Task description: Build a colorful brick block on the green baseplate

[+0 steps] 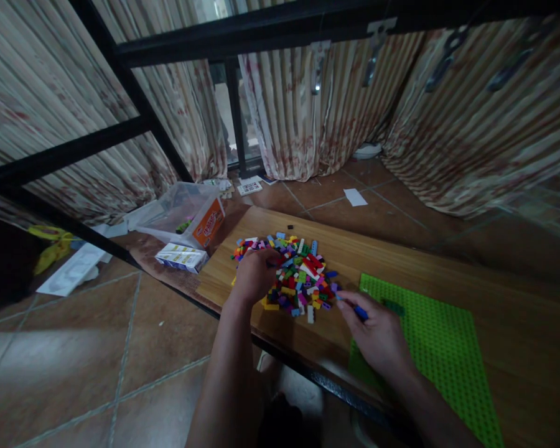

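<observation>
A heap of mixed toy building bricks (302,261) lies on the wooden tabletop (345,239). My left hand (254,274) reaches into its left side, fingers curled and pressed together; whatever they grip, if anything, is hidden. At the heap's right edge, my right hand (380,333) is closed around a blue brick (361,312). Its fingertips touch the nearest bricks of the heap, and a small light blue piece shows at them. Beneath and beside this hand is a green studded baseplate (441,339), partly covered by the hand and forearm.
A clear plastic bin (175,208) with an orange label and a small white-and-blue box (182,257) stand left of the board. One dark brick (290,227) lies apart behind the heap. A black metal frame (140,124) and patterned curtains (289,118) rise behind. Papers lie on the tiled floor.
</observation>
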### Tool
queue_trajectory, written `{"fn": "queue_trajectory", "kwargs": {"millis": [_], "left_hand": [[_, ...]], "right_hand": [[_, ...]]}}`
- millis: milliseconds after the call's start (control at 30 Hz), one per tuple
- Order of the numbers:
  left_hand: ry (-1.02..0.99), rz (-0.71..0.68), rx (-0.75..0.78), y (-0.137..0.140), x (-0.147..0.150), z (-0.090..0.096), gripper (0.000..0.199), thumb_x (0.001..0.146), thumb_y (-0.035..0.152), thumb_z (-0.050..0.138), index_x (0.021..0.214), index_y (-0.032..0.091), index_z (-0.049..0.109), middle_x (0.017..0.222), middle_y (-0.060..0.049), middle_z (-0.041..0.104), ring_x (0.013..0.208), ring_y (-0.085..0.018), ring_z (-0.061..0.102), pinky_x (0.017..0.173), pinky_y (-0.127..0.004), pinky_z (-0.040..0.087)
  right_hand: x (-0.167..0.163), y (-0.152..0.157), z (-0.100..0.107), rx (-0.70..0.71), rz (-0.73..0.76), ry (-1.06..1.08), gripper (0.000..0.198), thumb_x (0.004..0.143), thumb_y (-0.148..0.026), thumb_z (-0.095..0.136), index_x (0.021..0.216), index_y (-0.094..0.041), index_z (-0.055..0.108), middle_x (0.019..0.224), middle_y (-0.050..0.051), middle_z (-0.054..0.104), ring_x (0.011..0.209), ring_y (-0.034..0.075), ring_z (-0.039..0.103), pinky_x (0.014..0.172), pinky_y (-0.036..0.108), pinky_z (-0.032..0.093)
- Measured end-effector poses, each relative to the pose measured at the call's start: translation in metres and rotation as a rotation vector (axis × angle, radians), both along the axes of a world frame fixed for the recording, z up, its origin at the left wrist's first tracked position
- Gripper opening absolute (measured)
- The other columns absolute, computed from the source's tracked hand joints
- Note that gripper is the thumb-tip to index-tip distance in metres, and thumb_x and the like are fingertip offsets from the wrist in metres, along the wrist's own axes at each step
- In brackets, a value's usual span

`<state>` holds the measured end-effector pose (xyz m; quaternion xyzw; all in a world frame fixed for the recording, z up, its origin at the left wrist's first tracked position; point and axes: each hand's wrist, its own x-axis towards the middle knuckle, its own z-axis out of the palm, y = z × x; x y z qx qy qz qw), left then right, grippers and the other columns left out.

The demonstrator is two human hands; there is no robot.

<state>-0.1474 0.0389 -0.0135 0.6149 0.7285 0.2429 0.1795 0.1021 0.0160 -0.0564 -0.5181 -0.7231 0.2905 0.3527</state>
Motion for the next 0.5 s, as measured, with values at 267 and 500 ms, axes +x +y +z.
{"fn": "queue_trajectory", "kwargs": {"millis": [267,500], "left_hand": [[-0.075,0.148,0.106,0.001,-0.013,0.004,0.037,0.073,0.006,0.052,0.101,0.019,0.072,0.096,-0.003,0.075,0.092,-0.019,0.067,0.086,-0.028,0.05],[-0.028,0.23,0.158,0.005,-0.014,0.004,0.04,0.074,0.005,0.051,0.105,0.019,0.072,0.108,-0.004,0.073,0.101,-0.02,0.063,0.096,-0.033,0.048]], "right_hand": [[0.001,0.001,-0.002,-0.001,0.014,-0.014,0.029,0.09,-0.041,0.053,0.099,-0.02,0.071,0.101,0.007,0.075,0.091,0.021,0.07,0.08,0.033,0.054],[-0.001,0.001,-0.003,-0.033,-0.004,0.005,0.03,0.089,-0.042,0.053,0.101,-0.02,0.071,0.103,0.007,0.074,0.091,0.022,0.07,0.081,0.034,0.054]]}}
